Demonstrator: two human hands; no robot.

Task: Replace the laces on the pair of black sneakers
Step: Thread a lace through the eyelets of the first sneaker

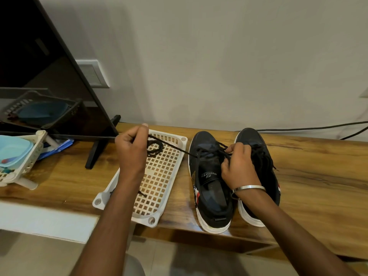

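Lace (175, 148), pinched taut by left hand (132, 148) mid-frame, may snag; right hand (238, 166) grips left sneaker's (209, 182) crossings.

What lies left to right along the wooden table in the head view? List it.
Blue bowl in cream rack → TV stand leg → left hand pinching black lace → white perforated tray → left sneaker → right hand → right sneaker.

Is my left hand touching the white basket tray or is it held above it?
Cannot tell. In the head view the left hand pinches a taut black lace over the white tray, but one overhead angle hides any gap beneath.
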